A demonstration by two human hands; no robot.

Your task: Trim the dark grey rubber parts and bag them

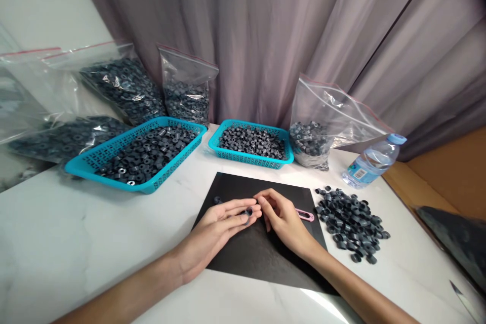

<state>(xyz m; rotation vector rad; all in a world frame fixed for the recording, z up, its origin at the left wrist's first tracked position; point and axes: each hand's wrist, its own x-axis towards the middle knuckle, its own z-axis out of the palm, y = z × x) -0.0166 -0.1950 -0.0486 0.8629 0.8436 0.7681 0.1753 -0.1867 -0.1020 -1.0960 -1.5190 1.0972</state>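
Both my hands rest over a black mat [261, 258] on the white table. My left hand [220, 225] lies palm up, its fingertips pinching a small dark ring-shaped part [248, 211]. My right hand [283, 215] meets it fingertip to fingertip and touches the same part; I cannot tell whether it grips anything. A pink tool [306, 214] lies on the mat just behind my right hand. One loose dark ring [217, 200] sits on the mat near its far left corner.
A pile of dark rings [351, 223] lies right of the mat. Two teal baskets [81, 164] [213, 146] of rings stand behind it, with several plastic bags [188, 93] of rings and a water bottle [374, 162] at right. A curtain hangs behind.
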